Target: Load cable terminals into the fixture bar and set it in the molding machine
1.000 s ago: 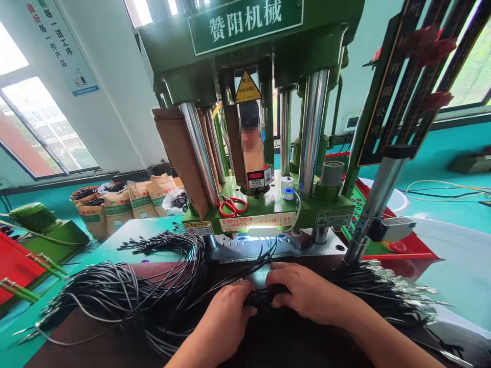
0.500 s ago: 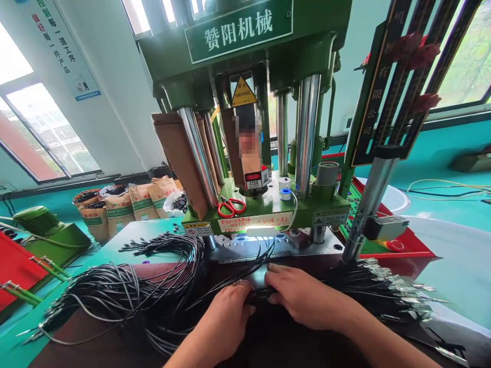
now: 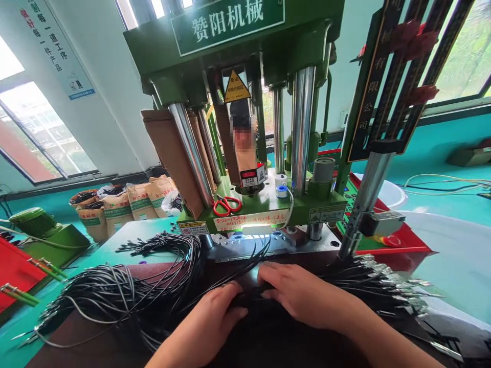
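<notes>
Left hand (image 3: 215,312): my fingers curl, thumb apart, over black cables (image 3: 194,255); whether they grip any, I cannot tell.
Right hand (image 3: 303,296): I curve it narrowly nearby, hold hidden.
Cables: heaped toward the counter's (image 3: 67,337) left edge, some reaching the green press (image 3: 261,204).

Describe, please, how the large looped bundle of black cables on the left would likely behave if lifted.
The black cables would probably flop and sag, since they already bend into loose curves. Strands might snag or drag neighbours along, as many cross each other.
</notes>
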### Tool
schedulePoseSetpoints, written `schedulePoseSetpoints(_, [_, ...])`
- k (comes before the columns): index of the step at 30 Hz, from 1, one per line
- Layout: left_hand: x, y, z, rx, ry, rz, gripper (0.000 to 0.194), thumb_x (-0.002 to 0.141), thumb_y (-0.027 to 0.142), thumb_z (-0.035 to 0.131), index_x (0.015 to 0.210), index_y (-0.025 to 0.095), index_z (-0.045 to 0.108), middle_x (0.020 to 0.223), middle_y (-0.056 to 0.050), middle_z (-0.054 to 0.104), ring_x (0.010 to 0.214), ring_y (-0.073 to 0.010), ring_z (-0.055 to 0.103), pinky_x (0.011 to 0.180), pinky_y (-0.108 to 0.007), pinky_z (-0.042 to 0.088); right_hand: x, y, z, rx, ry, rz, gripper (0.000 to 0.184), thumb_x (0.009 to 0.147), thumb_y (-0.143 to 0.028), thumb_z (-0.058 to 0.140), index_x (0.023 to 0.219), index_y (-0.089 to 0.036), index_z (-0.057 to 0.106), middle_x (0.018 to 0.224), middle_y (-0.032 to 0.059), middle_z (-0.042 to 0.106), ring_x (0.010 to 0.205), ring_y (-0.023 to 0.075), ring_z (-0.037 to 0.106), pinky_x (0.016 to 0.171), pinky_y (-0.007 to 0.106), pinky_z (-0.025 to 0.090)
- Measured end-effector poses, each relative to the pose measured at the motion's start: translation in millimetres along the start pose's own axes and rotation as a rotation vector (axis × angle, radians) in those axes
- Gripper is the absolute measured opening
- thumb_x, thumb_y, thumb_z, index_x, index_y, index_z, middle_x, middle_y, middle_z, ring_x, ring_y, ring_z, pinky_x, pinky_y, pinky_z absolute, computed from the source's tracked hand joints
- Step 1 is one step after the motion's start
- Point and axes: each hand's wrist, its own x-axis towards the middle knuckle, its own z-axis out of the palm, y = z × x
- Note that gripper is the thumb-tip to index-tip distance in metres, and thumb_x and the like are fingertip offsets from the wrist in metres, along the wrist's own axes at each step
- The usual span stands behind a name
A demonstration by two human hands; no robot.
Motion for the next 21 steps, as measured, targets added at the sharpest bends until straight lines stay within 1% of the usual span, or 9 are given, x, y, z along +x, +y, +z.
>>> schedulePoseSetpoints(1, [-2,-2,-1.7,0.005,-0.019,-0.019,0.021,0.083,0.032,0.059,0.102,0.024,0.059,0.102,0.001,0.065,0.095,-0.0180,0.058,0.084,-0.027,0.041,0,0,-2,0.030,-0.002,-0.002,0.003,0.092,-0.021,0.052,0.092,-0.021,0.055,0.094,0.0018,0.064,0.087,0.0197,0.060,0.072,0.029,0.043])
schedulePoseSetpoints(3, [-4,-6,-4.4,0.013,-0.044,-0.057,0.034,0.074,0.035,0.070,0.104,0.024,0.060,0.104,0.001,0.065,0.098,-0.0201,0.057,0.085,-0.027,0.041,-1,1,-5,0.084,-0.013,0.005,0.006,0.090,-0.027,0.058,0.089,-0.021,0.059,0.094,0.0009,0.064,0.090,0.0187,0.059,0.076,0.028,0.042])
schedulePoseSetpoints(5, [-4,-7,-6.3,0.018,-0.047,-0.079,0.041,0.068,0.033,0.075,0.105,0.025,0.061,0.106,0.001,0.064,0.100,-0.0209,0.056,0.086,-0.027,0.040,-1,2,-7,0.114,-0.035,0.021,0.013,0.082,-0.032,0.068,0.085,-0.022,0.062,0.090,-0.0005,0.064,0.088,0.0183,0.060,0.075,0.026,0.042])
schedulePoseSetpoints(7, [-4,-5,-7.6,0.009,-0.053,-0.083,0.035,0.068,0.030,0.074,0.101,0.025,0.063,0.102,0.002,0.065,0.097,-0.0196,0.056,0.083,-0.026,0.040,0,4,-6,0.112,-0.054,0.032,0.021,0.073,-0.033,0.077,0.083,-0.022,0.064,0.086,-0.0017,0.063,0.083,0.0182,0.060,0.070,0.025,0.041])
schedulePoseSetpoints(9, [-3,-3,-8.8,-0.011,-0.065,-0.075,0.028,0.069,0.027,0.073,0.095,0.024,0.064,0.094,0.004,0.065,0.090,-0.0180,0.057,0.078,-0.025,0.040,1,5,-4,0.095,-0.053,0.036,0.024,0.067,-0.033,0.081,0.080,-0.021,0.064,0.082,-0.0023,0.062,0.081,0.0183,0.059,0.068,0.025,0.040])
schedulePoseSetpoints(12, [-1,0,-10.4,-0.054,-0.077,-0.068,0.025,0.067,0.026,0.073,0.090,0.023,0.064,0.090,0.005,0.065,0.086,-0.0174,0.056,0.074,-0.024,0.040,2,6,0,0.100,-0.047,0.059,0.024,0.066,-0.033,0.081,0.075,-0.020,0.064,0.078,-0.0029,0.061,0.078,0.0175,0.058,0.066,0.025,0.038])
schedulePoseSetpoints(16, [0,1,-13.0,-0.112,-0.118,-0.103,0.030,0.066,0.031,0.073,0.093,0.022,0.065,0.091,0.004,0.066,0.087,-0.0187,0.056,0.073,-0.025,0.041,2,6,0,0.168,-0.045,0.089,0.023,0.066,-0.034,0.081,0.072,-0.020,0.064,0.075,-0.0043,0.059,0.078,0.0164,0.057,0.067,0.024,0.038])
schedulePoseSetpoints(19, [1,0,-14.2,-0.146,-0.133,-0.103,0.026,0.073,0.036,0.067,0.094,0.020,0.066,0.090,0.003,0.066,0.085,-0.0184,0.056,0.073,-0.025,0.041,2,5,-3,0.237,-0.032,0.063,0.022,0.066,-0.032,0.082,0.069,-0.020,0.063,0.076,-0.0058,0.059,0.076,0.0140,0.056,0.064,0.022,0.037])
schedulePoseSetpoints(21, [2,-2,-13.4,-0.179,-0.125,-0.082,0.021,0.078,0.035,0.061,0.091,0.019,0.065,0.089,0.002,0.065,0.084,-0.0179,0.056,0.073,-0.025,0.040,1,4,-5,0.264,-0.015,0.055,0.019,0.068,-0.031,0.080,0.071,-0.020,0.064,0.080,-0.0052,0.059,0.076,0.0135,0.056,0.065,0.022,0.038])
